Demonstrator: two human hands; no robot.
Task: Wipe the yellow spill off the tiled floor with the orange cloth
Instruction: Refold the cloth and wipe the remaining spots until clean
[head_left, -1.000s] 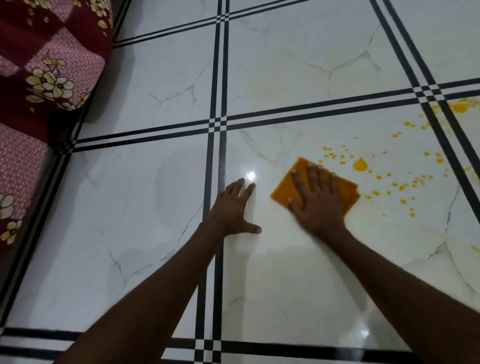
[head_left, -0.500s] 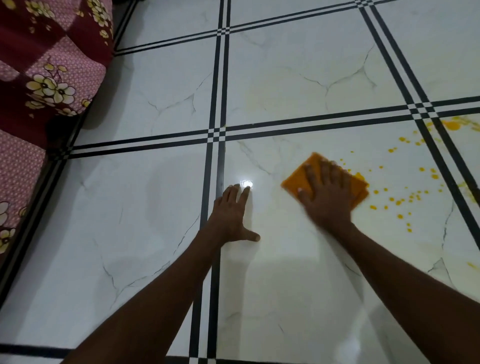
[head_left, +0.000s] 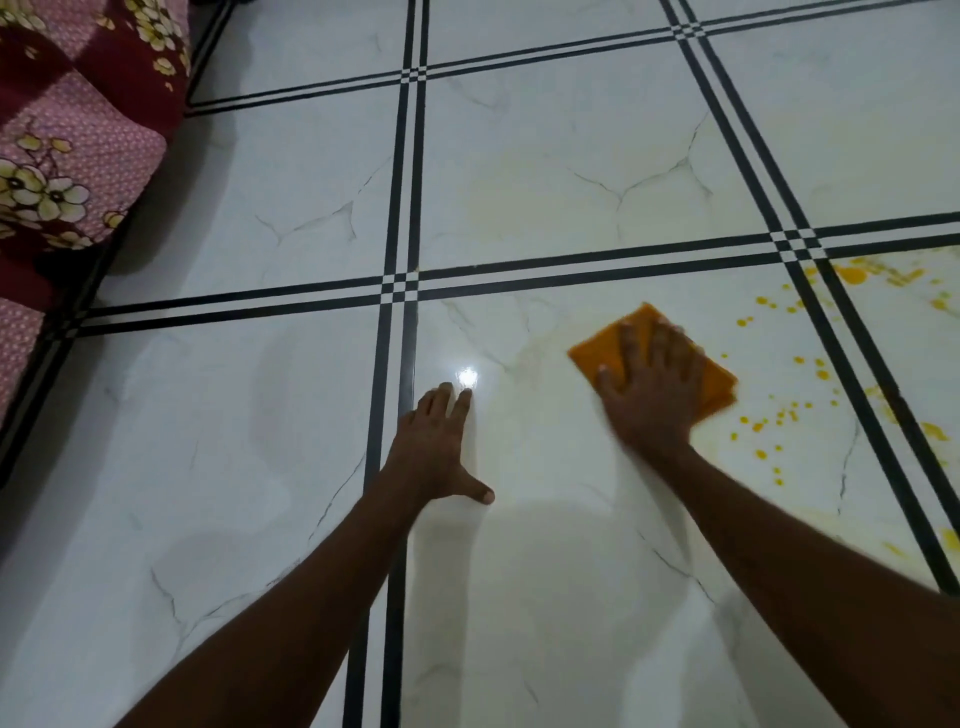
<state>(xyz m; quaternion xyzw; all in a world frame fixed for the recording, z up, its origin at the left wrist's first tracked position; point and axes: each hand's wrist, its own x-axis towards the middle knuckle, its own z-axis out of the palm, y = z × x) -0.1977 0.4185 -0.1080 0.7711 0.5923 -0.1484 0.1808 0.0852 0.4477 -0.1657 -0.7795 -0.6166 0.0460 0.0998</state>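
An orange cloth lies flat on the white tiled floor, folded into a square. My right hand presses down on it with fingers spread, covering most of it. Yellow spill droplets are scattered on the tile just right of the cloth, with bigger yellow blotches past the black tile lines at the far right. My left hand rests flat on the floor left of the cloth, palm down, fingers apart, holding nothing.
A red and pink flowered bedcover hangs over a dark frame along the left edge. Double black lines cross the floor between tiles. A faint yellowish smear marks the tile beyond the cloth.
My right hand has pushed the cloth forward and to the right, over the nearest yellow drops including the large one. My left hand has stayed planted in place.
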